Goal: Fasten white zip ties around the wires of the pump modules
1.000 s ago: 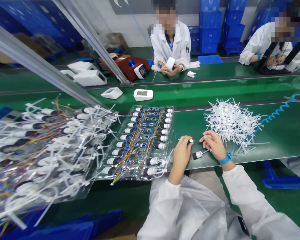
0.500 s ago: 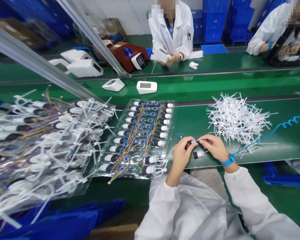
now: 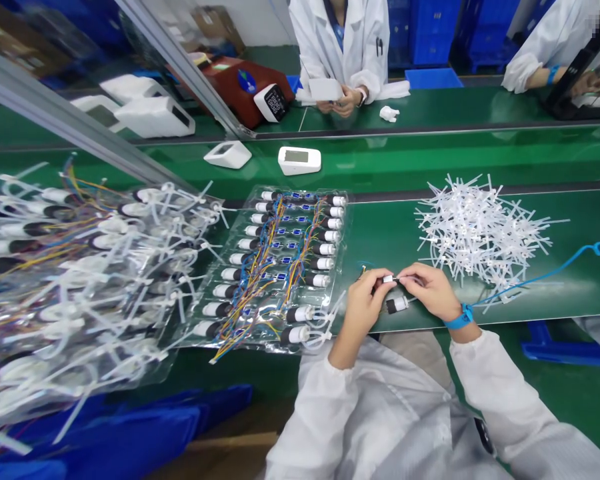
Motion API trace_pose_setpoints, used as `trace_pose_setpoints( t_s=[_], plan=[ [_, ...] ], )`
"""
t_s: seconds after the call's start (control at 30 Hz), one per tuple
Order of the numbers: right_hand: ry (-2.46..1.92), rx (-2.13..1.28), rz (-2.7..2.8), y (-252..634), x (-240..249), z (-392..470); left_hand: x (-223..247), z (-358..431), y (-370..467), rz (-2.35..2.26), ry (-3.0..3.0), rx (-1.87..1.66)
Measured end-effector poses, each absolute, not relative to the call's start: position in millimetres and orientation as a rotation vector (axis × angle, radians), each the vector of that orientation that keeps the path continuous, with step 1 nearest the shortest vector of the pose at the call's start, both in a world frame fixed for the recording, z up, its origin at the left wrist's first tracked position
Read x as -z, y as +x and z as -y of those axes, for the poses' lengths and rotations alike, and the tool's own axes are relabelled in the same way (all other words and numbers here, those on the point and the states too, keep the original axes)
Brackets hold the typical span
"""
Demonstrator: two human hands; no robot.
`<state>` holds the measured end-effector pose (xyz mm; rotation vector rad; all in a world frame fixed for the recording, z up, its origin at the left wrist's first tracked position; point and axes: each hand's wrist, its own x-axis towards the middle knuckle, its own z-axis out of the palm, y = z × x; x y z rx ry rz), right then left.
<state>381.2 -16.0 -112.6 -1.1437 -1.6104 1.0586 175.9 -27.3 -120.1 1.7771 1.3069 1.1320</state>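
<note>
In my left hand (image 3: 363,300) a small white and black pump motor (image 3: 389,279) is pinched between thumb and fingers, low over the green bench. My right hand (image 3: 433,290), wearing a blue wrist strap (image 3: 461,317), has thumb and fingertips closed against the motor's right end. What those right fingertips grip is too small to make out. Just below the hands lies another white and black pump motor (image 3: 398,305) with a pale tube running from its right side.
Left of my hands, a clear plastic tray (image 3: 343,263) carries rows of motors with coloured wires. More tubed motors (image 3: 80,267) crowd the far left. A pile of white tubes (image 3: 480,230) lies to the right, near a blue coiled cord (image 3: 540,270). Across the bench, a co-worker handles a white device (image 3: 325,89).
My two hands stay together, with the right fingertips now closer against the held motor. The view has shifted slightly, and the co-worker opposite has turned the white device.
</note>
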Motion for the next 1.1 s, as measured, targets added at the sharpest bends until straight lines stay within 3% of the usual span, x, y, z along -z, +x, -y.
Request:
trace_pose_setpoints(
  t_s=[0.67, 1.1],
  plan=[
    [-1.134, -1.042, 1.654, 383.2, 111.9, 17.0, 120.4, 28.4, 175.7, -1.281, 1.925, -1.15],
    [-1.217, -1.225, 1.508, 382.6, 115.4, 19.6, 120.8, 25.1, 174.4, -1.232, 2.088, -1.151]
  ],
)
